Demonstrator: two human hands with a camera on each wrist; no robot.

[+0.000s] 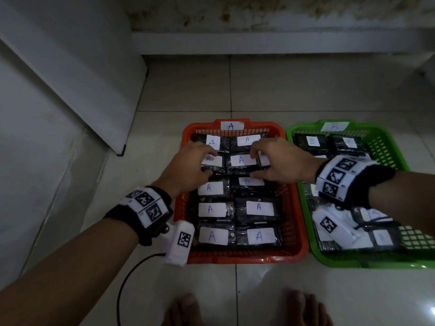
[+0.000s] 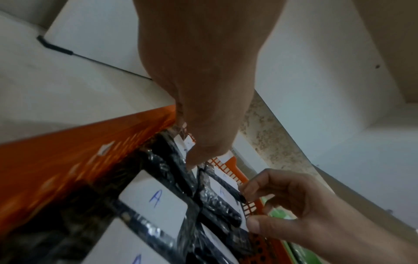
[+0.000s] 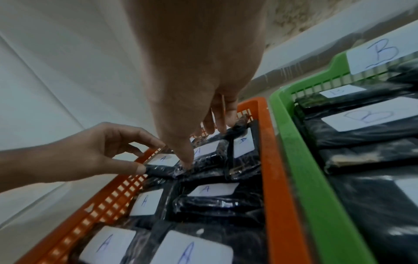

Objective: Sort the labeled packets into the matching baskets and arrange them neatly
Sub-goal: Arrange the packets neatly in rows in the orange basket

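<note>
The orange basket (image 1: pixel 235 258) marked A holds several black packets with white A labels, laid in two columns. My left hand (image 1: pixel 202 163) grips the left packet (image 1: pixel 213 164) of the second row from the back, fingers over its far edge and thumb on its near edge. In the same way my right hand (image 1: pixel 256 164) holds the right packet (image 1: pixel 241 164) of that row. The left wrist view shows my right hand (image 2: pixel 248 207) pinching a packet's end. The right wrist view shows my left hand's (image 3: pixel 147 157) thumb pressed on a packet's end. The green basket (image 1: pixel 367 262) marked B holds B packets.
Both baskets stand side by side on a pale tiled floor (image 1: pixel 259 290). A white panel (image 1: pixel 70 78) leans along the left, and a low wall step (image 1: pixel 259 43) runs behind. My bare feet (image 1: pixel 183 309) are at the near edge, with a black cable (image 1: pixel 127 274) to their left.
</note>
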